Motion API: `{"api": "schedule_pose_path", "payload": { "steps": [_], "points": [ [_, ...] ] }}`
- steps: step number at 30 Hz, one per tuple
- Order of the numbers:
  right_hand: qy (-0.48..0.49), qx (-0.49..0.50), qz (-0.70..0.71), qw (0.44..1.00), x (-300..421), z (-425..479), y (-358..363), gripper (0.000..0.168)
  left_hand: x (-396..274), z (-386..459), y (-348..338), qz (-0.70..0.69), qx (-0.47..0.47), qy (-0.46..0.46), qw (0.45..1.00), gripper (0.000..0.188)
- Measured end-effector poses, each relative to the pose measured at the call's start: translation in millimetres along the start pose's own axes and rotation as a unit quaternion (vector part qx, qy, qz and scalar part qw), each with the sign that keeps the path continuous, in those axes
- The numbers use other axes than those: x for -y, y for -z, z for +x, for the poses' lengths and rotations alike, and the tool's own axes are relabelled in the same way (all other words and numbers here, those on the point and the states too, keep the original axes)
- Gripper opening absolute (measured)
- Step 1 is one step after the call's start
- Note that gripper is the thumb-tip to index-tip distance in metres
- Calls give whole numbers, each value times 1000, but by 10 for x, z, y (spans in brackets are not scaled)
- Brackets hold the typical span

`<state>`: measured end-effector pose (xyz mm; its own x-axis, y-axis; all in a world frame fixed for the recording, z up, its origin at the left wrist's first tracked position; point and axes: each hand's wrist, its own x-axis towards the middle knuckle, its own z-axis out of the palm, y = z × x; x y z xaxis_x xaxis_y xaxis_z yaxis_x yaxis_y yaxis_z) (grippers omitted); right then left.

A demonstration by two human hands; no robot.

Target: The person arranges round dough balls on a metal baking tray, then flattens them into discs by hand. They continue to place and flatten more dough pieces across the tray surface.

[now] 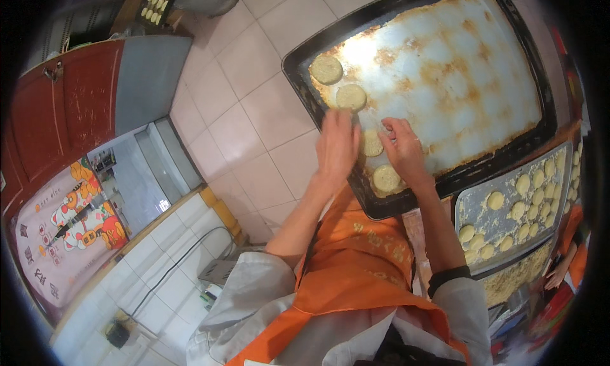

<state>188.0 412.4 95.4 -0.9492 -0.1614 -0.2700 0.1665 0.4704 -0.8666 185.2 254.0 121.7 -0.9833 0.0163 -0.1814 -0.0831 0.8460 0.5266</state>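
Note:
A large dark-rimmed baking tray lies before me, its pale surface stained brown. Along its left side sit round, flat dough discs: one in the far corner, a second disc, a third disc and a nearest disc. My left hand is over the tray's left rim, back of the hand up, its fingertips by the second disc; what lies under its fingers is hidden. My right hand hovers at the third disc's right edge, fingers curled and thumb apart, with nothing visible between them.
At right stands a metal tray of smaller dough rounds, beside a container of crumbly mixture. Another person's hand shows at the far right. A reddish-brown wooden door and tiled wall are on the left.

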Motion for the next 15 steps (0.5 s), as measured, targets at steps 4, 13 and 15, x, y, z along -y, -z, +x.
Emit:
{"api": "schedule_pose_path", "payload": {
  "steps": [4,13,15],
  "points": [
    [-29,-28,22,999,-68,-159,260,24,72,434,-75,128,-24,-86,988,47],
    [-69,-166,45,983,-208,-1142,1013,16,52,445,-295,182,2,-79,980,51],
    [-142,-275,87,947,-516,-1409,1282,16,-48,420,-251,231,5,-93,969,54]
  ]
}}
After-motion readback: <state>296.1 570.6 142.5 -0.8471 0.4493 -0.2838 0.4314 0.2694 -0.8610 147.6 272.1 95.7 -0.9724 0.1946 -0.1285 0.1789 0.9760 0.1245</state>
